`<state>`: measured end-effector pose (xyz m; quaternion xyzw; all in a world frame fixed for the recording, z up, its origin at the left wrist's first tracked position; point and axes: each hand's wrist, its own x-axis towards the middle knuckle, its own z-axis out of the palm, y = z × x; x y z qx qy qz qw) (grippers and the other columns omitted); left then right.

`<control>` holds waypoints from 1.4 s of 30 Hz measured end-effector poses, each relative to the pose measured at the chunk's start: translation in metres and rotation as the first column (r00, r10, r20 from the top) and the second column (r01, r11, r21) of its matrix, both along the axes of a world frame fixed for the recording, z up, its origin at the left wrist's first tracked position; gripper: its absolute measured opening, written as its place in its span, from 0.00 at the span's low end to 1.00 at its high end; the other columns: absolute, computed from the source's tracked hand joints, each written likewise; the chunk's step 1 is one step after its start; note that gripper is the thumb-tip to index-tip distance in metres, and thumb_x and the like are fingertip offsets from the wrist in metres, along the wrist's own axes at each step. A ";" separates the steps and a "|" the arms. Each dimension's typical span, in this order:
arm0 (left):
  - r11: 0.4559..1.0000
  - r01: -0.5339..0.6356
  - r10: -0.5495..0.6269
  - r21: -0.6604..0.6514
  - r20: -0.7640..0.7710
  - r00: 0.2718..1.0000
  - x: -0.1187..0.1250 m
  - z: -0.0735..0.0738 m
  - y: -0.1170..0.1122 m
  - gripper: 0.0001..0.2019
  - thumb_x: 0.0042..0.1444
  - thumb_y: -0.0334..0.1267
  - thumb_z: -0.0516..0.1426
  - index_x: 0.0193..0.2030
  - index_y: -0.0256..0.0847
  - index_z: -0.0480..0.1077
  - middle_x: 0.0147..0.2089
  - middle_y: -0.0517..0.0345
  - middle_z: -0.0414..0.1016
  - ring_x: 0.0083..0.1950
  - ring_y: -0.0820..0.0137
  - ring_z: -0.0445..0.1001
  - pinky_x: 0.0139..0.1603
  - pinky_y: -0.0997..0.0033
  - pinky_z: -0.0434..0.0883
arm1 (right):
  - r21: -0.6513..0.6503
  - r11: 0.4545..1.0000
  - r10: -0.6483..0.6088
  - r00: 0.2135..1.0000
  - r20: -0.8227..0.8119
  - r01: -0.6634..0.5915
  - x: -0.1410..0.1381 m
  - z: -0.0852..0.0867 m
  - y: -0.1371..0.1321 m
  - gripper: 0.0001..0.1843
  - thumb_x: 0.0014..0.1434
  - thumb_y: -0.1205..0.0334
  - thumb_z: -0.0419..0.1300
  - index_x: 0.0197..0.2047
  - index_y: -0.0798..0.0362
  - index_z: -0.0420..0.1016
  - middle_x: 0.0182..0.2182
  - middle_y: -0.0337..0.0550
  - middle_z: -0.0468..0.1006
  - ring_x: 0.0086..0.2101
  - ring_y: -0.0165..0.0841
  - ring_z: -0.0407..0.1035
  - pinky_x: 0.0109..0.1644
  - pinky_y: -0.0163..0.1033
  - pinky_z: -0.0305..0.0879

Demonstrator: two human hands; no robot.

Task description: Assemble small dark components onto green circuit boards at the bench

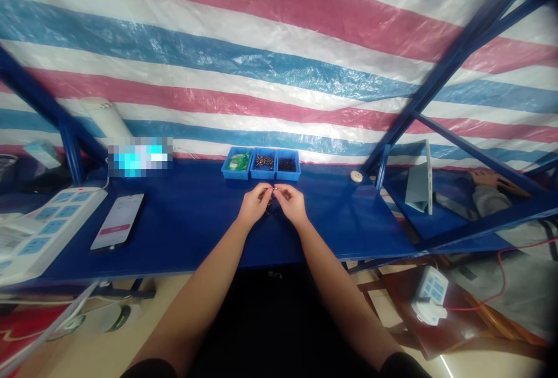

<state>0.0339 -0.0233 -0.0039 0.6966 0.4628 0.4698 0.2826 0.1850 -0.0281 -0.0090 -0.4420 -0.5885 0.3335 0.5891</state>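
My left hand (254, 203) and my right hand (291, 202) meet over the middle of the blue table, fingertips pinched together. Something tiny is between them, too small to name. A few small dark pieces (269, 208) show just below the fingertips, by my left hand. Just beyond the hands stand three blue bins in a row. The left bin (236, 175) holds a green plastic bag (239, 161). Small brassy and dark metal parts (264, 162) fill the middle bin (262, 174). In the right bin (288, 177) lie small dark parts (286, 165).
A phone (117, 222) and a large white power strip (56, 227) lie on the left. At right are a round white object (356, 177), blue frame bars (429, 90) and a tablet in a stand (419, 183). Another person's hand (485, 178) rests farther right.
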 end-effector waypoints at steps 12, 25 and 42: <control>1.000 0.016 -0.016 -0.018 -0.039 0.999 0.000 0.007 -0.003 0.13 0.65 0.48 0.49 0.43 0.44 0.69 0.31 0.62 0.75 0.32 0.72 0.75 0.35 0.75 0.69 | 0.048 0.999 0.010 1.000 0.017 -0.011 0.000 0.000 0.000 0.14 0.56 0.55 0.64 0.45 0.51 0.80 0.37 0.44 0.81 0.35 0.35 0.76 0.42 0.40 0.74; 0.999 0.026 -0.026 -0.027 0.002 1.000 0.000 0.005 -0.002 0.13 0.64 0.49 0.51 0.44 0.44 0.70 0.31 0.62 0.75 0.31 0.72 0.75 0.35 0.75 0.71 | 0.021 0.999 -0.025 0.999 0.027 0.024 -0.001 0.000 0.001 0.15 0.57 0.53 0.62 0.43 0.52 0.80 0.36 0.45 0.81 0.34 0.34 0.75 0.41 0.39 0.73; 0.961 -0.274 0.275 0.019 -0.050 0.960 -0.004 0.000 0.004 0.13 0.65 0.47 0.49 0.39 0.43 0.70 0.27 0.62 0.74 0.29 0.71 0.73 0.36 0.73 0.67 | -0.192 0.981 0.016 0.990 0.139 0.011 -0.008 0.021 0.041 0.12 0.52 0.56 0.65 0.38 0.52 0.82 0.32 0.43 0.83 0.33 0.35 0.77 0.43 0.42 0.74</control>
